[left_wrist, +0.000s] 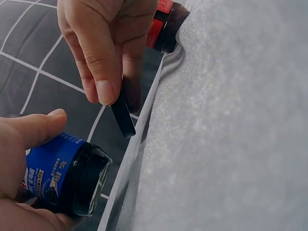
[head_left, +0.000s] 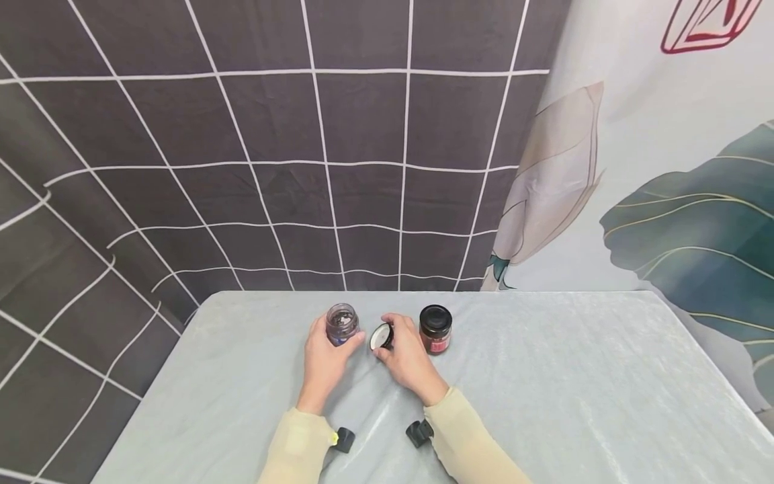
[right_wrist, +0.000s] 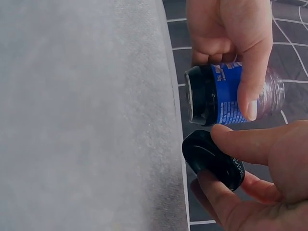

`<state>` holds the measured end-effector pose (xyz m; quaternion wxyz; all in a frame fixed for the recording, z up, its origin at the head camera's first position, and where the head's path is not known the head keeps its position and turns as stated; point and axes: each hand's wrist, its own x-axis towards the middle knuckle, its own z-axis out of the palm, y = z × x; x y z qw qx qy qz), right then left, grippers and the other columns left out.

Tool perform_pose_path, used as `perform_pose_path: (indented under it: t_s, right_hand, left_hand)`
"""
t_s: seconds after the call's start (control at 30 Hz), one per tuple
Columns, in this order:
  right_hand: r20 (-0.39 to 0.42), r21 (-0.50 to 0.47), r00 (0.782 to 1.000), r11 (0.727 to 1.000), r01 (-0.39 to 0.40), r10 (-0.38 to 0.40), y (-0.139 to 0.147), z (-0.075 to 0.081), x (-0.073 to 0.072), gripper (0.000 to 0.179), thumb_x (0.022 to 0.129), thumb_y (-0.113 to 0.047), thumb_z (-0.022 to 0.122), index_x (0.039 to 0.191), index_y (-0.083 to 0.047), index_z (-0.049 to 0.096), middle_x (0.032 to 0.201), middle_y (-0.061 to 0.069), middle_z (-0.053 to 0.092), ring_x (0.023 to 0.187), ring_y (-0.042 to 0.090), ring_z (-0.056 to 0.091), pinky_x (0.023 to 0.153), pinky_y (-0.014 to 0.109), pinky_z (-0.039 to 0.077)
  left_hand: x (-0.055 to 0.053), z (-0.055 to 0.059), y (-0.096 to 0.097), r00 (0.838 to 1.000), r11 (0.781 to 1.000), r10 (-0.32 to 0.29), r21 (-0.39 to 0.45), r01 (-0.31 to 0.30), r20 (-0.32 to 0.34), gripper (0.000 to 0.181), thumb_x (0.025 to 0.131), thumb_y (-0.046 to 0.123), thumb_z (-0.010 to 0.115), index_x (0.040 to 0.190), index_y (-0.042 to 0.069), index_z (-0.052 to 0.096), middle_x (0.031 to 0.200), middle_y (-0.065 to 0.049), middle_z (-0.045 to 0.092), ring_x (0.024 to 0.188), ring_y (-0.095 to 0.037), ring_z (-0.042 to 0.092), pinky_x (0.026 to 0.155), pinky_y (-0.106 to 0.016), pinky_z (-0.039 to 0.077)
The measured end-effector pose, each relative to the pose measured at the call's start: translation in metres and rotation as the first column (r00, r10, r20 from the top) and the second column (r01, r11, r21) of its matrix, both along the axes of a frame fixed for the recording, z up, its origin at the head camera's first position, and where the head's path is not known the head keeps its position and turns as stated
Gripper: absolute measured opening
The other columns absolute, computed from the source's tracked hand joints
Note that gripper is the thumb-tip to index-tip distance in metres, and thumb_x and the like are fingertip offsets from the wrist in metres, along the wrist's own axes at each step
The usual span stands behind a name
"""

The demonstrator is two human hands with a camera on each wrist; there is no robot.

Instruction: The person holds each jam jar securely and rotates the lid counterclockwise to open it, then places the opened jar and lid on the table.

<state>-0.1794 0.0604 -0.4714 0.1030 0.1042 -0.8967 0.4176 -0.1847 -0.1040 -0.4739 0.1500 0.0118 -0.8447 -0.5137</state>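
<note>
My left hand [head_left: 324, 361] grips a glass jar [head_left: 342, 323] with a blue label [right_wrist: 228, 91]; its mouth is uncovered and dark contents show inside. In the left wrist view, thumb and fingers curl round the jar [left_wrist: 62, 173]. Just to the right, my right hand [head_left: 410, 356] pinches a round black lid [head_left: 381, 335] by its rim, pale inner side turned toward the jar. The right wrist view shows the lid [right_wrist: 211, 159] apart from the jar, between thumb and fingers. Beside the right hand stands a second jar [head_left: 435, 329], its black lid on, with a red label.
A pale grey cloth covers the table [head_left: 574, 376]. Behind it hangs a dark curtain [head_left: 363, 121] with white grid lines, and at the right a white curtain [head_left: 562, 235] with leaf prints. Black wrist cameras [head_left: 345, 439] sit at both cuffs.
</note>
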Motion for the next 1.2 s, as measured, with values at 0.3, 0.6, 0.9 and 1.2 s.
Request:
perform_pose_path:
  t_s: [0.3, 0.6, 0.9, 1.2]
  right_hand:
    - [0.000, 0.014, 1.000, 0.999, -0.031, 0.031, 0.0004, -0.0019, -0.0017, 0.056, 0.075, -0.003, 0.085, 0.124, 0.003, 0.058, 0.118, 0.020, 0.062, 0.106, 0.031, 0.059, 0.096, 0.046, 0.048]
    - [0.012, 0.030, 1.000, 0.999, -0.026, 0.026, 0.0017, -0.0047, -0.0010, 0.057, 0.074, -0.001, 0.085, 0.123, 0.003, 0.058, 0.113, 0.019, 0.063, 0.109, 0.033, 0.060, 0.096, 0.047, 0.048]
    - [0.044, 0.036, 0.999, 0.999, -0.012, 0.010, 0.0025, -0.0038, -0.0022, 0.057, 0.072, -0.001, 0.085, 0.122, 0.003, 0.057, 0.110, 0.018, 0.064, 0.104, 0.033, 0.062, 0.093, 0.047, 0.049]
    - [0.060, 0.031, 0.998, 0.999, -0.030, 0.028, 0.0021, -0.0013, -0.0019, 0.054, 0.073, 0.001, 0.083, 0.121, 0.004, 0.059, 0.111, 0.019, 0.064, 0.106, 0.034, 0.062, 0.095, 0.048, 0.049]
  left_hand:
    - [-0.0014, -0.0034, -0.0018, 1.000, 1.000, -0.005, -0.008, 0.005, 0.002, 0.075, 0.077, 0.020, 0.087, 0.138, -0.007, 0.051, 0.127, -0.023, 0.058, 0.121, -0.039, 0.056, 0.106, -0.052, 0.041]
    - [-0.0012, -0.0028, -0.0018, 1.000, 1.000, -0.014, -0.021, 0.014, 0.010, 0.074, 0.078, 0.021, 0.087, 0.137, -0.008, 0.051, 0.128, -0.024, 0.057, 0.122, -0.040, 0.055, 0.108, -0.052, 0.040]
    - [-0.0012, -0.0029, -0.0018, 0.999, 1.000, -0.018, -0.022, 0.018, 0.030, 0.076, 0.079, 0.020, 0.086, 0.139, -0.008, 0.048, 0.131, -0.025, 0.056, 0.125, -0.040, 0.054, 0.110, -0.051, 0.038]
    - [-0.0031, -0.0060, -0.0035, 0.999, 1.000, -0.021, -0.021, 0.022, 0.046, 0.076, 0.079, 0.021, 0.086, 0.138, -0.008, 0.048, 0.131, -0.024, 0.056, 0.125, -0.040, 0.054, 0.110, -0.051, 0.038]
